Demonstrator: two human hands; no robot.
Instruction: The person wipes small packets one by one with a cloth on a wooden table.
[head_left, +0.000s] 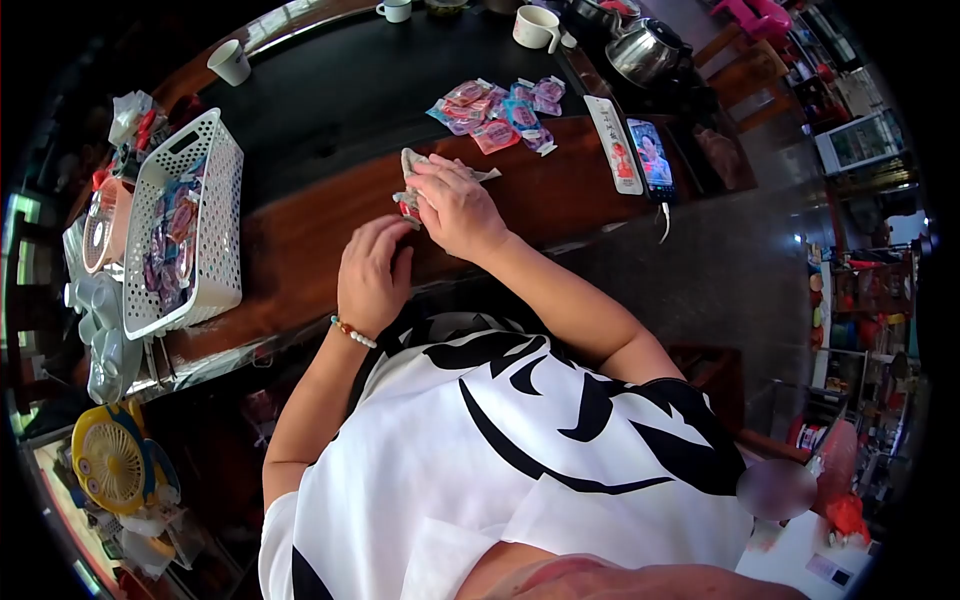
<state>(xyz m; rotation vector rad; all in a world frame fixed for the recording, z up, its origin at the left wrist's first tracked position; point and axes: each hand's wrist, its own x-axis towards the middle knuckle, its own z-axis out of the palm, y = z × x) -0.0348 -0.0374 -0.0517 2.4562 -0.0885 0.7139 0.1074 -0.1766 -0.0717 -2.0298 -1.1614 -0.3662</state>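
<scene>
My right hand (458, 205) lies over a crumpled pale grey cloth (411, 160) on the brown wooden table edge, its fingers bent down onto the cloth. Part of the cloth sticks out past the fingers, and a small red patch shows at its lower left side. Just to the left is my left hand (372, 265), palm down with curved fingers and the thumb apart from them. Its fingertips reach the lower edge of the cloth; whether they touch it is unclear. Beyond my right hand rests a pile of small pink, purple and blue plastic packets (500, 112).
At the left stands a white perforated basket (228, 200) holding more packets. A phone (652, 160) with a plugged-in cable lies beside a white printed strip (612, 145). Cups (229, 63) and a metal kettle (645, 50) stand farther back. A yellow fan (112, 460) sits lower left.
</scene>
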